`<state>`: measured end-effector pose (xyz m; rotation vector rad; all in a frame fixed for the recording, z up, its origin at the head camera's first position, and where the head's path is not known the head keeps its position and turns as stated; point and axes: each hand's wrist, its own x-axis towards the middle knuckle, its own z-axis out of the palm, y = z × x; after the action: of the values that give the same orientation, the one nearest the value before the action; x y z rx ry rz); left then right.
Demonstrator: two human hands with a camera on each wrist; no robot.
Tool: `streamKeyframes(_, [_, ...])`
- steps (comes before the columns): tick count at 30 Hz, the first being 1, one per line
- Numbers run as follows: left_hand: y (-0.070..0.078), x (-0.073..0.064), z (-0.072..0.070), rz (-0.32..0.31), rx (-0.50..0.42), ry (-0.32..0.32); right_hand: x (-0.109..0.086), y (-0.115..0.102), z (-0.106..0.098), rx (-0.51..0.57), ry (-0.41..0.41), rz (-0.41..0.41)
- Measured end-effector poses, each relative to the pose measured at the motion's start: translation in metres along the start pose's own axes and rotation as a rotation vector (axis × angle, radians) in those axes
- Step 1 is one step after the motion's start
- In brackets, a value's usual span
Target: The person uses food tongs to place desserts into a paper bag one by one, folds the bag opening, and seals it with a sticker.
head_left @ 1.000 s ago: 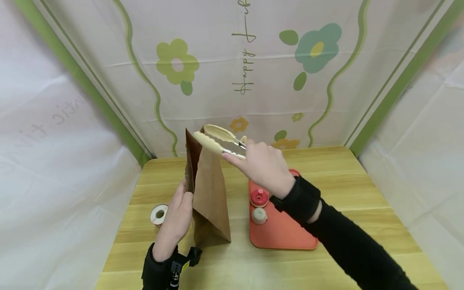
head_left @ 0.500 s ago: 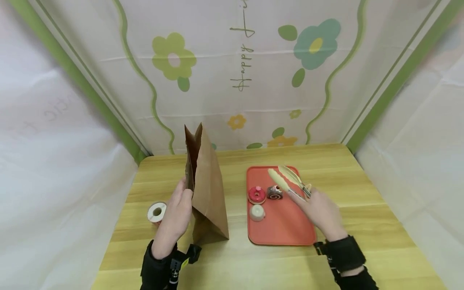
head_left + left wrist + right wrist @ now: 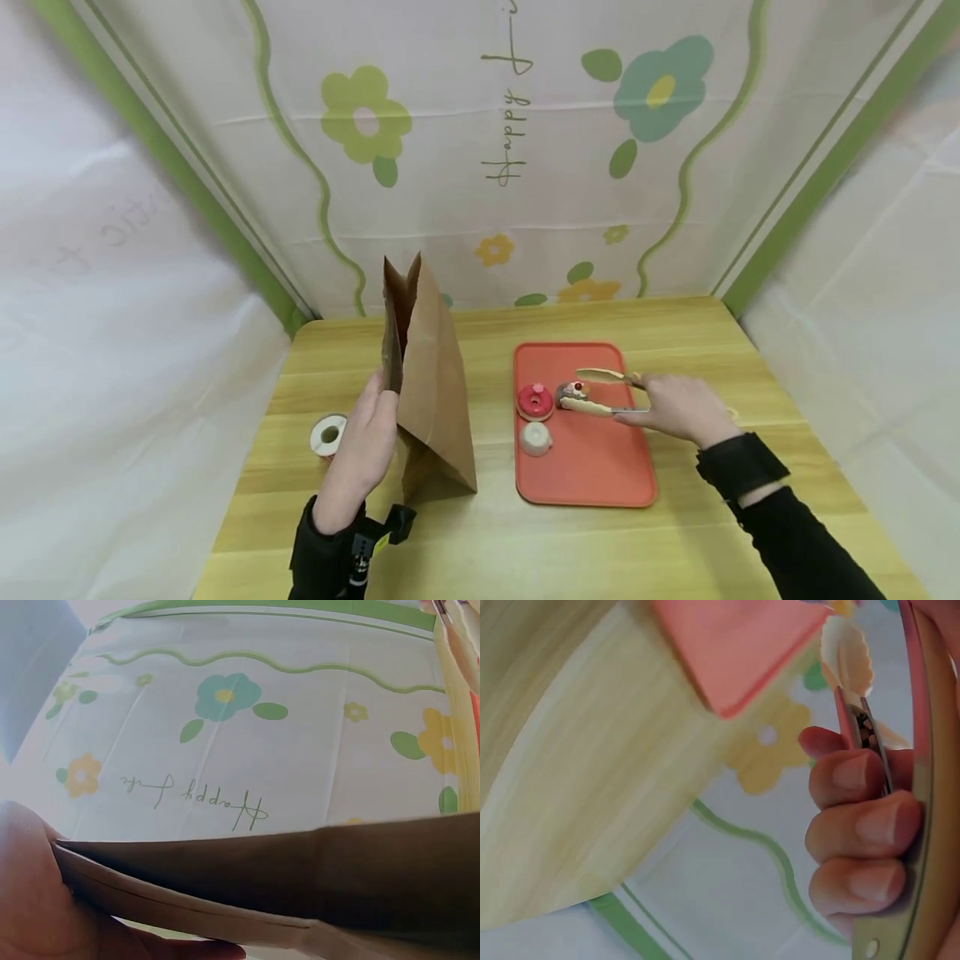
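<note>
My left hand (image 3: 367, 437) grips the open brown paper bag (image 3: 438, 392) by its left side; the left wrist view has the thumb and fingers on either side of the bag's edge (image 3: 187, 904). The bag stands upright with its mouth upward. My right hand (image 3: 682, 408) holds cream-tipped tongs (image 3: 600, 408), fingers curled round the metal arms in the right wrist view. Over the red tray (image 3: 592, 475), the spread tongs reach a chocolate roll cake (image 3: 564, 395), the nearer tip overlapping it. Beside it sit a pink-iced donut (image 3: 535, 402) and a whitish cup-shaped piece (image 3: 536, 439).
A white roll (image 3: 328, 435) with a hole in its middle stands left of the bag, partly behind my left hand. The wooden table (image 3: 480, 550) ends at a flower-printed cloth (image 3: 450, 167) at the back, with white cloth on both sides.
My right hand has moved the tongs from the bag's mouth rightward and down to the tray, then turned them sideways at the roll cake. My left hand keeps its hold on the bag.
</note>
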<state>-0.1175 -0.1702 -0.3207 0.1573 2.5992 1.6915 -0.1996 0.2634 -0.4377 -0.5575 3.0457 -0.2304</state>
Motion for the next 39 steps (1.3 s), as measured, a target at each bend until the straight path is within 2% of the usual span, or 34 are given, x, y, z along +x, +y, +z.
streamKeyframes(4, [0.0,0.0,0.0,-0.012,-0.01,-0.008,0.009,0.003,0.01,-0.052,-0.031,-0.069])
streamKeyframes(8, [0.0,0.0,0.001,-0.011,-0.006,-0.009,0.008,0.008,0.02,-0.066,-0.038,-0.078])
streamKeyframes(17, [0.0,0.0,-0.002,0.004,-0.013,-0.003,0.004,0.012,0.033,-0.092,0.046,-0.101])
streamKeyframes(22, [0.001,0.0,-0.004,-0.022,-0.011,-0.024,0.004,0.011,0.036,-0.082,0.043,-0.084])
streamKeyframes(26, [0.0,-0.001,-0.005,-0.021,-0.022,-0.022,0.004,0.011,0.037,-0.064,0.034,-0.066])
streamKeyframes(33, [-0.001,-0.004,-0.006,-0.065,-0.015,-0.025,0.0,0.009,0.039,-0.065,0.025,-0.031])
streamKeyframes(39, [-0.002,-0.003,-0.008,-0.092,-0.007,-0.025,-0.004,0.008,0.039,-0.024,-0.006,0.016])
